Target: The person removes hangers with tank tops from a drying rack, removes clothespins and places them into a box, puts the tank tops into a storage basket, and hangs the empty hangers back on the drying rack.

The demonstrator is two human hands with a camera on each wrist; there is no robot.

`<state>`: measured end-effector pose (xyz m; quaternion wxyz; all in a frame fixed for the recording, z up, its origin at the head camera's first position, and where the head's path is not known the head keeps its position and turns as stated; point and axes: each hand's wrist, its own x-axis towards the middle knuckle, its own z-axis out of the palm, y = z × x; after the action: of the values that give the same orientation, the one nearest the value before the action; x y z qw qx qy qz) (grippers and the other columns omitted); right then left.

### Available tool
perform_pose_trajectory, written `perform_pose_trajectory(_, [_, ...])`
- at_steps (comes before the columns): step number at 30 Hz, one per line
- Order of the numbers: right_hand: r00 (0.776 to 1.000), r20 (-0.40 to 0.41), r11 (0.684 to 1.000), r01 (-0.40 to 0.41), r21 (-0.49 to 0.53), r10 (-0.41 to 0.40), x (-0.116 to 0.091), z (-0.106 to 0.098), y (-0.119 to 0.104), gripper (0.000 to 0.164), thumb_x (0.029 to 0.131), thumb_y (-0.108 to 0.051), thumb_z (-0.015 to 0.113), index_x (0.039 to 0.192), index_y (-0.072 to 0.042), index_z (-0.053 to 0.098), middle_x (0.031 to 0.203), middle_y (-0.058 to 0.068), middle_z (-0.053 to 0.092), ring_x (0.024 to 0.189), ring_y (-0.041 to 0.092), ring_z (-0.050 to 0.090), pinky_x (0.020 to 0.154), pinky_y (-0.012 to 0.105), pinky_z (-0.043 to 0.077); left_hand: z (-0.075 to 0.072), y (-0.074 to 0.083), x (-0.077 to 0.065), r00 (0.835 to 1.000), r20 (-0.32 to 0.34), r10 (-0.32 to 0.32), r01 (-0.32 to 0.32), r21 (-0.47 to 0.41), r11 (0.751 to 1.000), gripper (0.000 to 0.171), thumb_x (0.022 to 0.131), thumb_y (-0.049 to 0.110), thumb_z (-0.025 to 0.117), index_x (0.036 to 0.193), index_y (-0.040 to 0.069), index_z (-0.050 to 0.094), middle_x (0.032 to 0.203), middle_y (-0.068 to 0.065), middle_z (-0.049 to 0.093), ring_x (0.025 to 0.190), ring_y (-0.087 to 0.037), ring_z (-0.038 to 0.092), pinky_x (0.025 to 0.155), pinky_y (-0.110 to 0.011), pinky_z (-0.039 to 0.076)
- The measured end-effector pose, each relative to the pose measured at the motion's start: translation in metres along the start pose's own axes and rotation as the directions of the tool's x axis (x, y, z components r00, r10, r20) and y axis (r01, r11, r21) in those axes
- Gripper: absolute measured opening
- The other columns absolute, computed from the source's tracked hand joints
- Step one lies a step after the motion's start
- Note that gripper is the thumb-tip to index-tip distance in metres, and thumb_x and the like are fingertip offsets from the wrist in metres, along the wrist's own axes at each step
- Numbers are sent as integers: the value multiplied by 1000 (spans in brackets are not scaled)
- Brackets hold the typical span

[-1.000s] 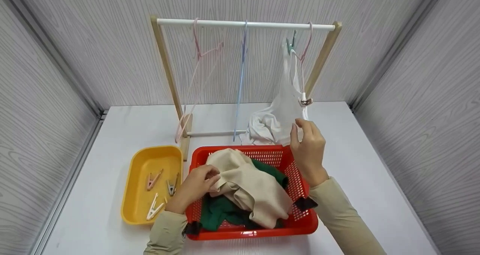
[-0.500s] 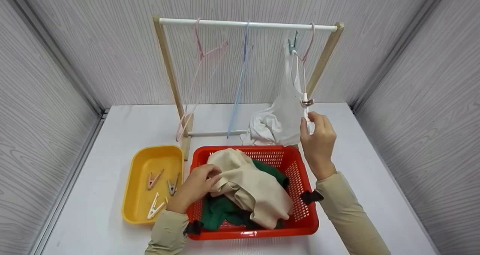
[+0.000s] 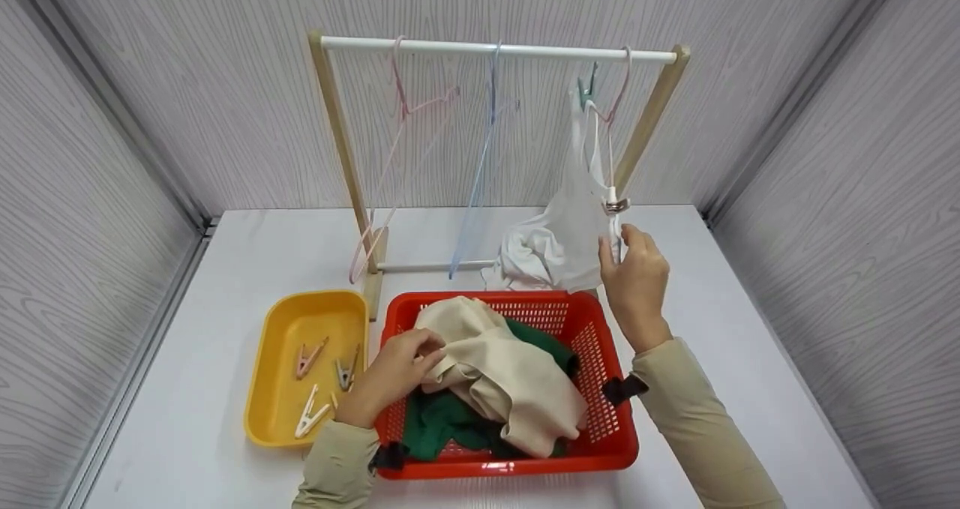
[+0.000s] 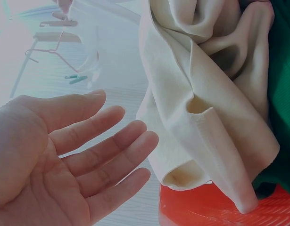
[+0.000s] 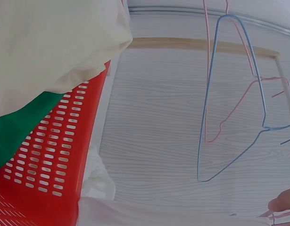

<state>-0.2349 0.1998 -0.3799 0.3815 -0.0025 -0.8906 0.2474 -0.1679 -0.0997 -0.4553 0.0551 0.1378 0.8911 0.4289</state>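
A white garment (image 3: 568, 224) hangs at the right end of the rack in the head view, its lower part bunched on the table. A green clothespin (image 3: 586, 93) is on its far shoulder strap, at a pink hanger (image 3: 619, 97). At the near end of that hanger sits a white clothespin (image 3: 616, 208) with a metal spring; my right hand (image 3: 637, 284) pinches its handles between thumb and fingers. My left hand (image 3: 397, 370), fingers loosely bent and holding nothing, hovers beside the beige cloth (image 4: 196, 94) that lies over green cloth (image 3: 442, 423) in a red basket (image 3: 510, 465).
Left of the basket stands a yellow tray (image 3: 259, 389) with several clothespins (image 3: 310, 411). Another pink hanger (image 3: 401, 119) and a blue hanger (image 3: 476, 172) hang bare from the rack's white rod (image 3: 450, 46). Walls enclose the table on the back and sides.
My right hand has moved right and slightly up, from apart from the white clothespin to around its handles. The blue hanger has swung a little. My left hand has stayed in place.
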Motion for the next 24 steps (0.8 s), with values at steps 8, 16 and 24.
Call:
perform_pose_trajectory(8, [999,37,999,4,-41,-3,1,4,5,18,91,-5,60,95,12,65,83,29,67,75,45,66,68,54,54,0,-1,-2,1000,-2,10,-10,-6,1000,16,93,13,61,105,3,64,104,-11,68,95,-23,61,96,-46,54])
perform_pose_trajectory(16, [995,94,996,-35,-86,43,7,3,11,19,95,0,49,89,14,61,79,32,65,74,47,66,64,55,53,0,-2,-2,999,-21,33,-33,12,999,15,93,13,62,104,3,65,103,-13,68,95,-24,62,93,-45,55])
perform_pose_trajectory(24, [988,109,988,-92,-127,106,11,4,20,22,96,1,41,98,16,57,82,36,65,78,52,66,65,57,53,0,0,-2,1000,-15,23,-23,13,1000,16,93,13,62,105,3,65,104,-13,68,93,-24,61,93,-45,55])
